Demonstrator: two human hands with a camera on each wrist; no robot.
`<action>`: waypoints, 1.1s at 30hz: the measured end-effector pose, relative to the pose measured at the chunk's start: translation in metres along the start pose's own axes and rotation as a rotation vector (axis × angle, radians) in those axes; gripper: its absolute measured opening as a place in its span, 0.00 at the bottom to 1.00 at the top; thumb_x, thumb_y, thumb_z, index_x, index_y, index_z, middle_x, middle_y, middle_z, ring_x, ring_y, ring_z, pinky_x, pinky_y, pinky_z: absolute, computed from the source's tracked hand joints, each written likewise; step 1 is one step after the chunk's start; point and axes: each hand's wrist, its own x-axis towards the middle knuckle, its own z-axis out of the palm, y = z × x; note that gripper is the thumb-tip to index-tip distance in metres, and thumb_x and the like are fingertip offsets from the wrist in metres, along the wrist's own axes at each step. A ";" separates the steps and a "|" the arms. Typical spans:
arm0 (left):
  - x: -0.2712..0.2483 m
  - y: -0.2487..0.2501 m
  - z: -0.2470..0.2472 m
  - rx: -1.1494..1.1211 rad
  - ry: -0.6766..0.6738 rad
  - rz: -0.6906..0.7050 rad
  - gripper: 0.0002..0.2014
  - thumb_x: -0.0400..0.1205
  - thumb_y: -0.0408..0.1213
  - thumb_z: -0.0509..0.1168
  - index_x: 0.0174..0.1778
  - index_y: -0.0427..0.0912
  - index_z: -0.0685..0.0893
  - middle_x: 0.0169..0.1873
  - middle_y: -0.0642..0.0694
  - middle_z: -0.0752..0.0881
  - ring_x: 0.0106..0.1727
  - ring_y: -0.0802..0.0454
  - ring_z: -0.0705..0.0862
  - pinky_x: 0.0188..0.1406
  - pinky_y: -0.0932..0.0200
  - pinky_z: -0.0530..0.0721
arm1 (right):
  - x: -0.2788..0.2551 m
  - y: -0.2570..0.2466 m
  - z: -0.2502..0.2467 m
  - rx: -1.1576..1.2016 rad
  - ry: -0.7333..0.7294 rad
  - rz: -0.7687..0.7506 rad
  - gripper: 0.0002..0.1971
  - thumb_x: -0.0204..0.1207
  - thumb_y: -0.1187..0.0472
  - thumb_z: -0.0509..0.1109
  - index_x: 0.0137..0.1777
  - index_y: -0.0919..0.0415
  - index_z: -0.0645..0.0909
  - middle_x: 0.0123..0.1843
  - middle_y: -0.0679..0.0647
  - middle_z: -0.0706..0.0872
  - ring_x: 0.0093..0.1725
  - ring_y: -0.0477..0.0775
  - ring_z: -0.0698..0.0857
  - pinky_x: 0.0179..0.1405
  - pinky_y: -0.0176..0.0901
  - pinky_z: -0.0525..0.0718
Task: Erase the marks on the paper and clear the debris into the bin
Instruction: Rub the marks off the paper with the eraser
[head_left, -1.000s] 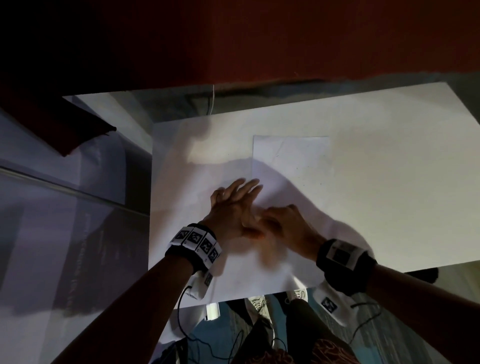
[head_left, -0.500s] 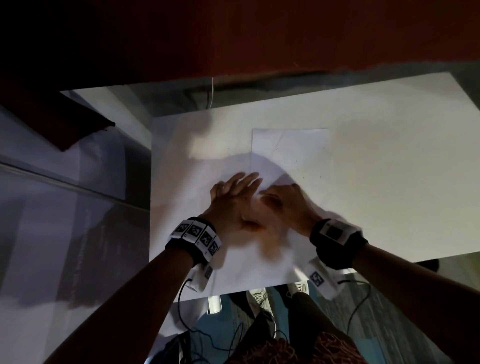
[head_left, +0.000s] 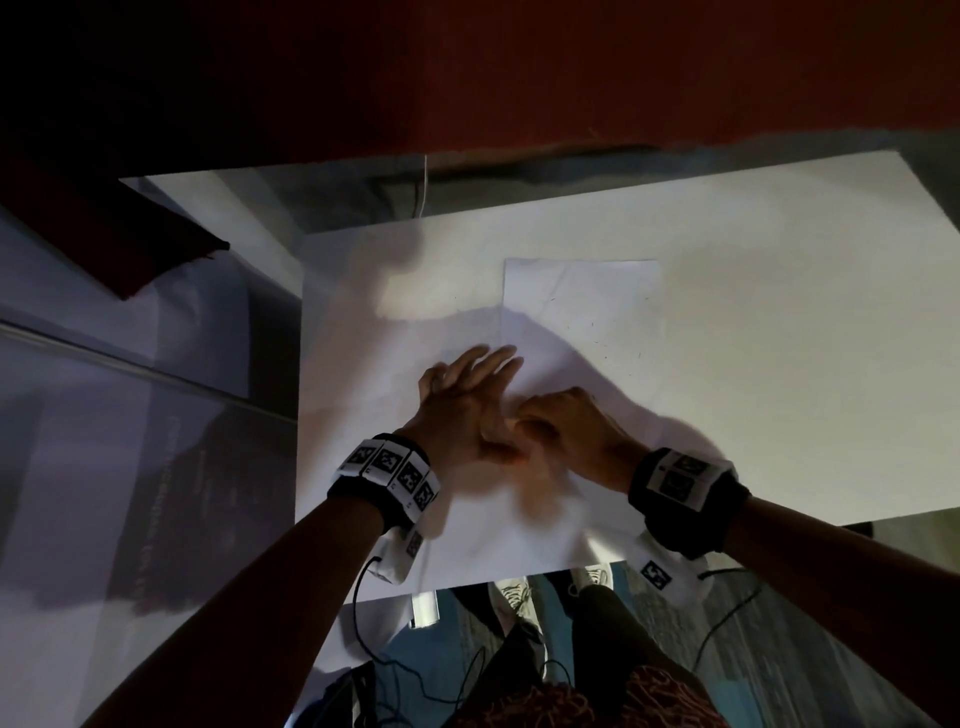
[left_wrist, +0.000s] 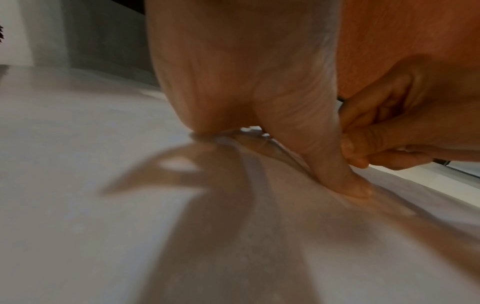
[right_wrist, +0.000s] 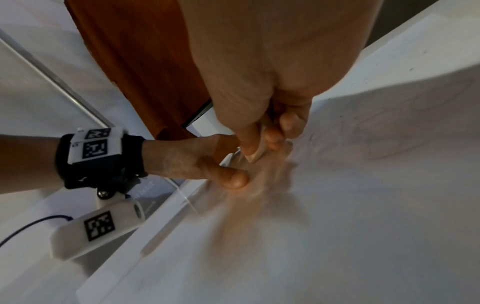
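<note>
A white sheet of paper (head_left: 582, 301) lies on a white board (head_left: 779, 312), with small dark specks (head_left: 608, 343) scattered on its right part. My left hand (head_left: 467, 384) lies flat with straight fingers on the sheet's left edge and presses it down; the left thumb (left_wrist: 337, 174) rests on the paper. My right hand (head_left: 561, 421) is right beside that thumb, its curled fingers pinching a small white eraser (right_wrist: 259, 152) whose tip touches the paper. The right hand (left_wrist: 389, 131) is blurred by motion. Faint pencil lines (right_wrist: 389, 127) show on the sheet.
A dark red wall (head_left: 519, 78) rises behind the board. A glossy grey surface (head_left: 130, 415) lies to the left. Below the board's near edge are cables (head_left: 395, 675) and shoes (head_left: 511, 592) on the floor. I see no bin.
My right hand has shifted a little forward over the paper beside the left thumb, still pinching the eraser. The left hand has stayed flat in the same spot.
</note>
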 end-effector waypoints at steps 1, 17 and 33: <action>0.000 0.001 -0.001 0.004 -0.005 0.000 0.62 0.66 0.76 0.73 0.91 0.58 0.48 0.89 0.65 0.40 0.89 0.60 0.37 0.81 0.50 0.42 | -0.001 0.001 -0.001 0.002 0.005 0.002 0.05 0.77 0.63 0.72 0.47 0.59 0.89 0.40 0.51 0.92 0.37 0.49 0.89 0.39 0.36 0.80; 0.000 -0.002 0.002 0.010 0.008 0.000 0.63 0.65 0.78 0.72 0.91 0.59 0.49 0.89 0.66 0.40 0.89 0.59 0.38 0.81 0.46 0.47 | -0.005 0.000 -0.002 -0.006 0.008 -0.014 0.05 0.79 0.60 0.72 0.49 0.58 0.90 0.43 0.51 0.92 0.40 0.51 0.90 0.42 0.45 0.85; 0.005 0.010 -0.004 -0.065 -0.085 -0.027 0.59 0.67 0.73 0.76 0.89 0.69 0.47 0.88 0.65 0.37 0.88 0.56 0.32 0.82 0.42 0.43 | -0.030 0.028 -0.023 0.081 0.170 0.320 0.07 0.78 0.48 0.72 0.50 0.50 0.86 0.40 0.50 0.89 0.40 0.53 0.88 0.39 0.52 0.86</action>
